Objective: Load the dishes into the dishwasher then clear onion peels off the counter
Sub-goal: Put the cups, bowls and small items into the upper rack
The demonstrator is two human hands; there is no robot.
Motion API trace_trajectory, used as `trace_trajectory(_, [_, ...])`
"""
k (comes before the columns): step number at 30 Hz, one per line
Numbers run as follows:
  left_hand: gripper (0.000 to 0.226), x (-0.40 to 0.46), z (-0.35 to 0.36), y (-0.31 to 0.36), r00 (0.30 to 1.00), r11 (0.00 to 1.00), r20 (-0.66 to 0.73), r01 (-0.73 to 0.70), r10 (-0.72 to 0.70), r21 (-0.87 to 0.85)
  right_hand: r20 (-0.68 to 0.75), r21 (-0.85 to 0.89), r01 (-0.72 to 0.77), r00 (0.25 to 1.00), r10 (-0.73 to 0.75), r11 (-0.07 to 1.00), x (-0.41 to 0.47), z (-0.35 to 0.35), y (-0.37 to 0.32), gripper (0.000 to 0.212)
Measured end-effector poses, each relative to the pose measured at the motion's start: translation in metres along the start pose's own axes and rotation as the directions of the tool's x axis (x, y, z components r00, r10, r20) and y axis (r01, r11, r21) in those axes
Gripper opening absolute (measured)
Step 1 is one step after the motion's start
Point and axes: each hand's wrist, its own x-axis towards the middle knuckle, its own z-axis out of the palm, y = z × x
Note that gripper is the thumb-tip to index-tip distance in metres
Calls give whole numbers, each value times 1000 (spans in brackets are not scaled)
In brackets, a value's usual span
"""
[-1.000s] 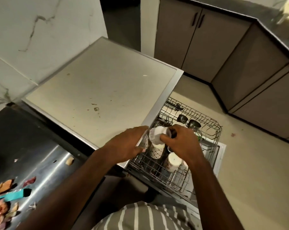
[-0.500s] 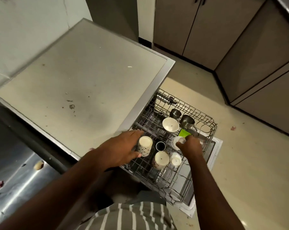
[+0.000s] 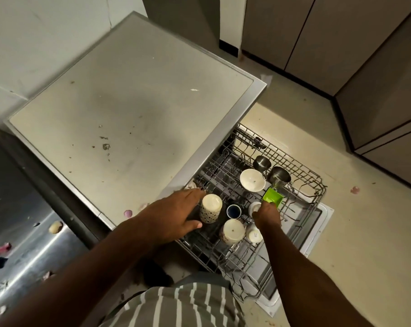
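The left hand (image 3: 173, 217), fingers spread, cupped a patterned cylindrical mug (image 3: 210, 208) in the wire rack (image 3: 301, 185); the right hand's (image 3: 268, 217) grip could not be told.

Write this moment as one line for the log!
step: loading rack | left hand: touching dotted cup | right hand: on small white cup | peels: not cleared

Dim, warm indoor light; soft shadows, slight wide-angle edge distortion.

White cup (image 3: 255, 207) released by both hands a second ago, now upside down in rack (image 3: 301, 178) middle; right hand (image 3: 267, 214) on it.
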Motion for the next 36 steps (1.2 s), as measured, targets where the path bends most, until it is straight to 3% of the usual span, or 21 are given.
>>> trace_trajectory(3, [76,0,2,0,1000,1000,0,15,-15,-6,13,30,-16,1000,16,999,-2,5,2,35])
trace_trajectory(10, [74,0,6,0,1000,1000,14,-14,14,6,-15,83,12,1000,-10,996,-15,-4,-3,64])
trace_trajectory(17, [75,-8,9,-3,998,999,-47,-43,44,24,-195,154,259,954,-228,953,-65,-44,-54,61])
trace_trajectory(21, [78,-20,7,-15,990,1000,-138,-14,15,7,-307,90,480,847,-434,873,-106,-77,-100,58])
trace_trajectory(25, [78,-46,-1,-31,968,997,-246,41,-54,-58,-302,-80,722,640,-707,687,-156,-96,-151,42])
trace_trajectory(31, [79,-100,4,-82,905,978,-384,130,-183,-161,-138,-129,833,522,-842,538,-213,-88,-220,48])
trace_trajectory(36, [79,-175,11,-127,779,924,-501,276,-377,-266,33,-93,903,425,-905,420,-255,-57,-280,55])
